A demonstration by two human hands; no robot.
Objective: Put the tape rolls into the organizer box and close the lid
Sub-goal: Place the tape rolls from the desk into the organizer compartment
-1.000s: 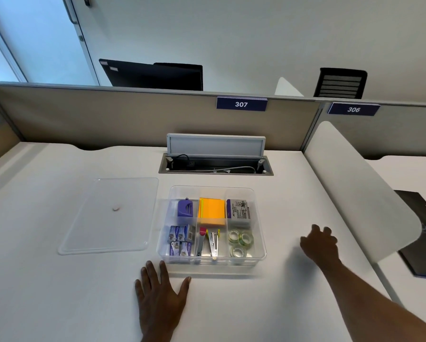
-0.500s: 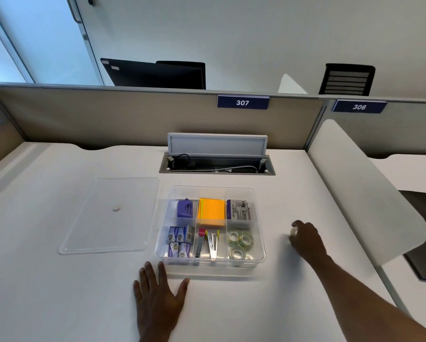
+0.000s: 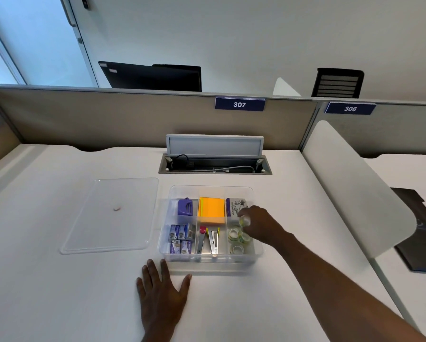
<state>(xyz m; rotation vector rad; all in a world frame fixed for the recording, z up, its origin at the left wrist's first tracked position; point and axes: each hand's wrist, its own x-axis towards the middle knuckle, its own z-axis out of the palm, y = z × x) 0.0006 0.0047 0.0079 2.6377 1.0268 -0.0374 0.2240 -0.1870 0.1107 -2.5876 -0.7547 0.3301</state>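
A clear organizer box (image 3: 209, 261) sits open on the white desk, split into compartments. Three clear tape rolls (image 3: 236, 236) lie in its front right compartment. My right hand (image 3: 260, 224) hovers over that compartment, fingers closed on another small clear tape roll (image 3: 244, 220). My left hand (image 3: 161, 296) lies flat on the desk just in front of the box's left corner, fingers spread. The clear lid (image 3: 108, 215) lies flat on the desk to the left of the box.
The box also holds a purple sharpener (image 3: 185, 207), orange sticky notes (image 3: 212, 210), staple boxes (image 3: 181, 239), a staple remover (image 3: 213, 240) and a labelled box (image 3: 235, 206). An open cable hatch (image 3: 214, 159) lies behind. A white divider panel (image 3: 355, 188) stands at the right.
My right hand picked up a tape roll from the desk to the right of the box and carried it left over the box's right compartment. My left hand stayed put.
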